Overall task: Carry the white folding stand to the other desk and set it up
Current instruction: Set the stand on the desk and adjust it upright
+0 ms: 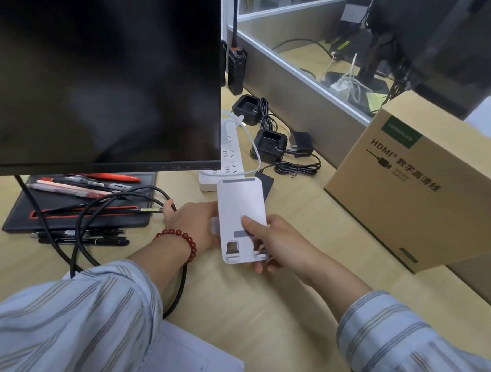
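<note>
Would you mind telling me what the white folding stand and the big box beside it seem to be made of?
The white folding stand, held in both hands, looks like matte plastic or painted metal: smooth, even white with rounded corners and a grey strip, possibly a rubber pad. The box is plain brown corrugated cardboard, with a dull surface and printed lettering.

Even, soft indoor light fills the scene, leaving only faint shadows on the pale desk (259,316). The dark monitor (102,67) shows dim, smeared reflections without hard glare. Wide-angle distortion bends the edges, the striped sleeves (57,326) near the bottom look soft, and the print on the cardboard box (405,178) is slightly blurred.
</note>
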